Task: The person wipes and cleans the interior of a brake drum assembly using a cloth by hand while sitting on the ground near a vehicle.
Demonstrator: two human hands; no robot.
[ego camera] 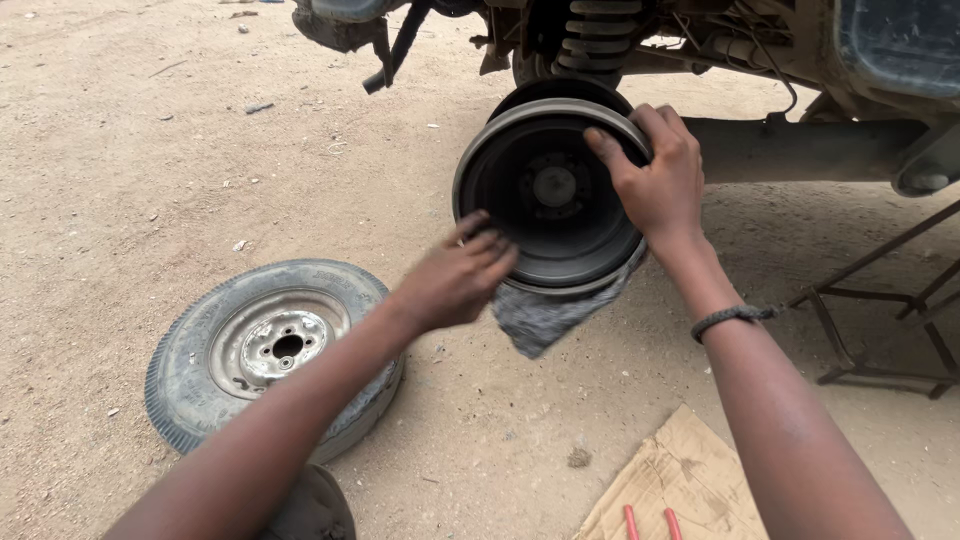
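**Hands on a brake drum under a raised vehicle**

Drum (pixel 550 195) and rag (pixel 545 315) were what both hands worked at. The dark, round brake drum sat far and a little right of centre, mounted on the axle end of a vehicle (pixel 800 60) whose underside filled the far right of the scene. Its open face turned toward the camera, with a paler metal rim around a dark hollow and a hub in the middle.

The right hand (pixel 660 180) gripped the drum's upper right rim, thumb hooked inside the lip and fingers wrapped over the outer edge. A braided band (pixel 730 317) circled that wrist.

The left hand (pixel 455 280) was blurred at the drum's lower left edge, fingers bent and held close together. It appeared to press the grey rag, which hung below the drum's bottom rim, though the blur made the exact grip hard to tell.

On the sandy ground (pixel 150 150) to the near left lay a removed wheel (pixel 275 350) flat on its side, worn tyre around a pale steel rim with a ring of bolt holes. A torn piece of cardboard (pixel 680 480) lay near right, with two thin red handles (pixel 650 523) at its near edge. A metal stand (pixel 880 320) stood at the right, under the vehicle.
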